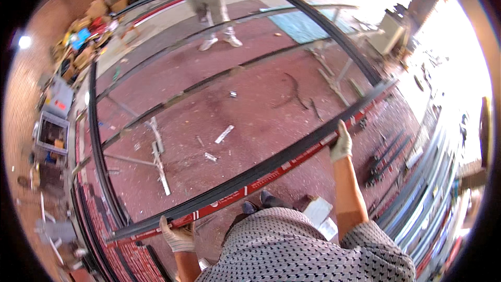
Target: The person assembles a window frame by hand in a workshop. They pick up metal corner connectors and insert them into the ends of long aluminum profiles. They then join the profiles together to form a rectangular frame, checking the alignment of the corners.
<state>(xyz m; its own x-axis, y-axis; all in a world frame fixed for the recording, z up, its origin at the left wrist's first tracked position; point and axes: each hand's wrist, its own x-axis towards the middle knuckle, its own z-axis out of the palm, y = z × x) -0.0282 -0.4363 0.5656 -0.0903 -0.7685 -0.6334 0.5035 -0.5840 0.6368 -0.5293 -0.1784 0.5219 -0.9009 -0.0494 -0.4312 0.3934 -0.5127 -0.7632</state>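
Observation:
A large rectangular window or door frame (271,161) of dark profiles stretches out in front of me, its near rail sloping up to the right. Red film with white print covers that rail's outer face. My left hand (178,236), in a pale work glove, grips the rail near its left corner. Toward the right corner my right hand (342,145), gloved too, is closed around the same rail with the thumb on top. Beyond the frame's far rail stands another person (209,5) in a dark top and light trousers; how their hands meet the frame is unclear.
Metal stands with long bars (159,159) are beneath the frame on the reddish floor. Scraps and a light-blue sheet (302,26) lie there. Long metal profiles (422,203) are piled at right, red-wrapped profiles (130,261) at lower left. Boxes and clutter (88,31) line the left wall.

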